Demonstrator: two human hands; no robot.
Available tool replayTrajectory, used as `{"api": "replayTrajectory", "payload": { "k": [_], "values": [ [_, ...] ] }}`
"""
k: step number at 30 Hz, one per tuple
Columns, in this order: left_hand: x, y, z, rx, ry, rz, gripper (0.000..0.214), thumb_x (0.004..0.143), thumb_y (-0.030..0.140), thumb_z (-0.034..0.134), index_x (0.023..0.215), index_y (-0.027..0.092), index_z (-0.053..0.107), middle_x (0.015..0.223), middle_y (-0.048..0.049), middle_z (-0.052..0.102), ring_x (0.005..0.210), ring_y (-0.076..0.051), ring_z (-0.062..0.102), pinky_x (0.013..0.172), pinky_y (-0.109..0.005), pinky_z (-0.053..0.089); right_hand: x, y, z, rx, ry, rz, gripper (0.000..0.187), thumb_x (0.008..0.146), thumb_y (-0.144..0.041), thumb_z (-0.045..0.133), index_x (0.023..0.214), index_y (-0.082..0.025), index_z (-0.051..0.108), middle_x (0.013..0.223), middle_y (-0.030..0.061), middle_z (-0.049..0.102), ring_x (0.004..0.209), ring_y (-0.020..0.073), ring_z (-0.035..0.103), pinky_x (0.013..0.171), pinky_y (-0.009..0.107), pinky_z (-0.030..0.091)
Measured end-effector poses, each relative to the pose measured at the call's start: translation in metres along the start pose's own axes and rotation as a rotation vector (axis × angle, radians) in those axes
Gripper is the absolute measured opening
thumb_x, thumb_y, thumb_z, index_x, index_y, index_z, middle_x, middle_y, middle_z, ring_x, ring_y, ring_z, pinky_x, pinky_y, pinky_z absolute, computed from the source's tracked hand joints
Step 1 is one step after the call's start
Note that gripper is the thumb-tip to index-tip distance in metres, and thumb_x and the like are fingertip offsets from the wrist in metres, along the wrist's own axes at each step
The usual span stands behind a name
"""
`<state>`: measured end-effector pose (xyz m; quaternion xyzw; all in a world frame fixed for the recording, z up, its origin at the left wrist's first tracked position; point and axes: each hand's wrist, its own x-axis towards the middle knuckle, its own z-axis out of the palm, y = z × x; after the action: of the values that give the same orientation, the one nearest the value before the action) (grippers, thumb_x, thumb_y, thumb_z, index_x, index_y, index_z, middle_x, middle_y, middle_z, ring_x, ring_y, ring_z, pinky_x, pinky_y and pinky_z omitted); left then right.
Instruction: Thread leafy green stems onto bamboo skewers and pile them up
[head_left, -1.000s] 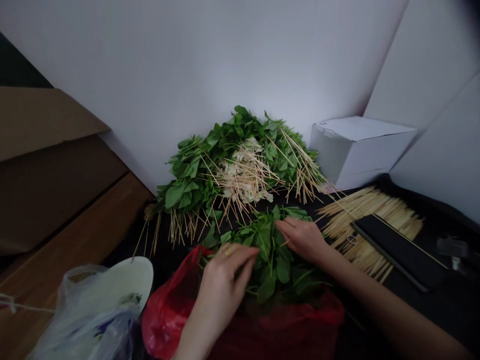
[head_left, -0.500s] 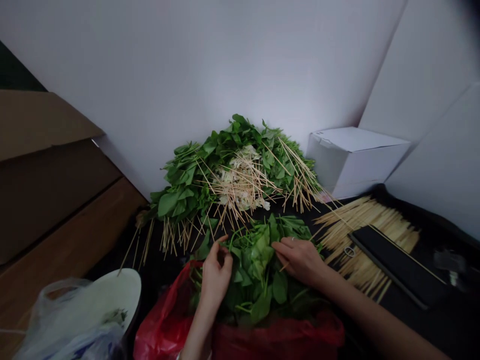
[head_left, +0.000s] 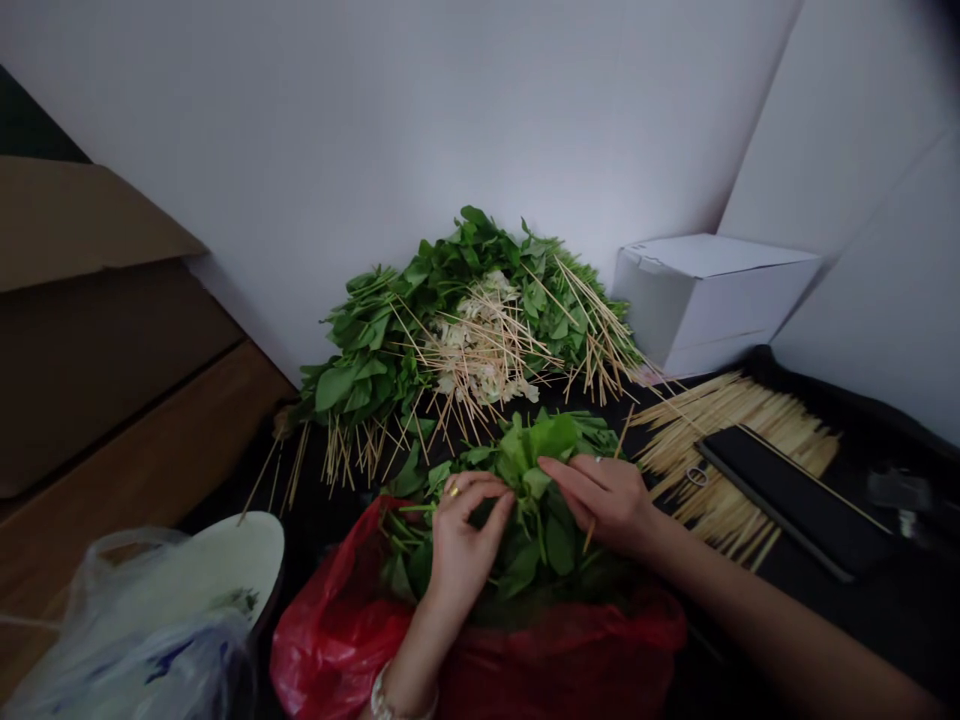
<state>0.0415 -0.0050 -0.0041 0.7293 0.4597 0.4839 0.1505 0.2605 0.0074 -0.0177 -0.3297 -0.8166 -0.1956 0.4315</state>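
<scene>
My left hand [head_left: 466, 530], with a gold-coloured ring, pinches thumb and forefinger on the stems of leafy greens [head_left: 536, 450]. My right hand [head_left: 611, 497] is closed around the same bunch from the right. A thin wooden skewer [head_left: 624, 432] runs through that hand, its ends showing above and below the fingers. Both hands are over a red plastic bag [head_left: 330, 610], whose mouth is full of loose green leaves [head_left: 559, 545]. The skewer's middle is hidden by the fingers.
Skewered greens [head_left: 352, 380] and pale skewered pieces [head_left: 487, 335] are piled against the wall. Bare skewers [head_left: 720, 420] lie at right under a dark phone [head_left: 787, 500]. A white box [head_left: 712, 300] stands behind them. At left are a white bowl [head_left: 262, 540], a plastic bag [head_left: 135, 640] and a cardboard box [head_left: 97, 330].
My left hand has moved right, towards my right hand, and now pinches the greens. A light green leaf has risen between the hands. The skewer in my right hand now stands more upright.
</scene>
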Motion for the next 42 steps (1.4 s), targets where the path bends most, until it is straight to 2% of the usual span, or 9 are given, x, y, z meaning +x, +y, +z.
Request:
{"api": "replayTrajectory", "payload": {
  "k": [5,13,19,23,26,30,35,38,42],
  "values": [
    [0.0,-0.014,0.0,-0.07,0.114,-0.143,0.015,0.093,0.028,0.056,0.084,0.02,0.064,0.079,-0.0024,0.064,0.075,-0.018,0.061,0.071,-0.03,0.047,-0.001,0.004,0.005,0.064,0.074,0.07,0.027,0.091,-0.011,0.052,0.117,-0.014,0.062,0.077,0.0045,0.068,0.062,0.0134,0.062,0.058,0.026,0.047],
    [-0.011,-0.012,0.019,0.163,-0.159,-0.027,0.004,0.083,0.018,0.067,0.08,0.021,0.068,0.082,-0.004,0.067,0.083,-0.024,0.061,0.077,-0.035,0.046,0.002,0.012,-0.002,0.073,0.129,0.224,0.025,0.095,-0.013,0.049,0.117,-0.017,0.058,0.093,0.0078,0.073,0.079,0.0168,0.071,0.069,0.027,0.054],
    [-0.002,-0.018,0.006,-0.041,-0.012,-0.099,0.009,0.09,0.019,0.057,0.086,0.02,0.065,0.08,-0.0029,0.063,0.073,-0.018,0.06,0.067,-0.029,0.047,0.001,0.014,0.001,0.036,0.127,0.21,0.022,0.096,-0.014,0.048,0.114,-0.016,0.059,0.093,0.0081,0.074,0.078,0.0166,0.072,0.069,0.025,0.055],
    [-0.005,-0.015,0.004,0.077,-0.305,0.147,0.041,0.081,0.001,0.054,0.111,0.024,0.068,0.115,-0.0086,0.063,0.107,-0.025,0.058,0.093,-0.039,0.045,0.001,0.014,0.001,0.009,0.118,0.225,0.019,0.097,-0.016,0.047,0.111,-0.016,0.06,0.094,0.0077,0.074,0.077,0.0164,0.072,0.07,0.026,0.055],
    [-0.007,-0.016,0.005,0.132,-0.399,0.198,0.044,0.077,-0.001,0.057,0.105,0.028,0.073,0.119,-0.0084,0.063,0.113,-0.028,0.055,0.096,-0.044,0.043,0.001,0.015,0.002,-0.002,0.099,0.23,0.02,0.098,-0.017,0.046,0.111,-0.016,0.061,0.096,0.0075,0.075,0.079,0.0162,0.072,0.071,0.026,0.055],
    [0.0,-0.015,0.0,-0.104,-0.184,0.009,0.019,0.083,0.013,0.065,0.092,0.025,0.076,0.113,-0.0086,0.068,0.11,-0.027,0.059,0.099,-0.043,0.041,0.003,0.016,-0.002,-0.001,0.114,0.236,0.02,0.099,-0.018,0.047,0.111,-0.015,0.061,0.097,0.0076,0.075,0.082,0.0155,0.072,0.074,0.024,0.053],
    [0.012,-0.011,-0.02,-0.915,0.12,-0.44,0.006,0.083,0.027,0.07,0.086,0.022,0.069,0.103,-0.0065,0.074,0.101,-0.023,0.067,0.089,-0.034,0.05,0.017,0.013,-0.032,0.046,0.06,0.39,0.019,0.099,-0.026,0.046,0.101,-0.018,0.064,0.08,0.0018,0.072,0.063,0.0131,0.065,0.061,0.025,0.044],
    [0.014,-0.011,-0.023,-1.263,0.13,-0.65,0.01,0.082,0.027,0.072,0.09,0.021,0.068,0.078,-0.0017,0.072,0.078,-0.017,0.07,0.074,-0.027,0.055,0.033,0.008,-0.052,0.204,-0.149,0.518,0.021,0.096,-0.031,0.049,0.084,-0.021,0.062,0.061,-0.0034,0.059,0.052,0.0109,0.052,0.054,0.025,0.036],
    [0.011,-0.017,-0.011,-1.377,0.055,-0.817,0.018,0.087,0.018,0.067,0.105,0.02,0.068,0.083,-0.0021,0.073,0.079,-0.016,0.072,0.076,-0.026,0.058,0.052,0.002,-0.057,0.48,-0.459,0.595,0.028,0.093,-0.028,0.048,0.066,-0.02,0.051,0.056,-0.0053,0.045,0.053,0.0096,0.041,0.05,0.024,0.029]
  ]
}}
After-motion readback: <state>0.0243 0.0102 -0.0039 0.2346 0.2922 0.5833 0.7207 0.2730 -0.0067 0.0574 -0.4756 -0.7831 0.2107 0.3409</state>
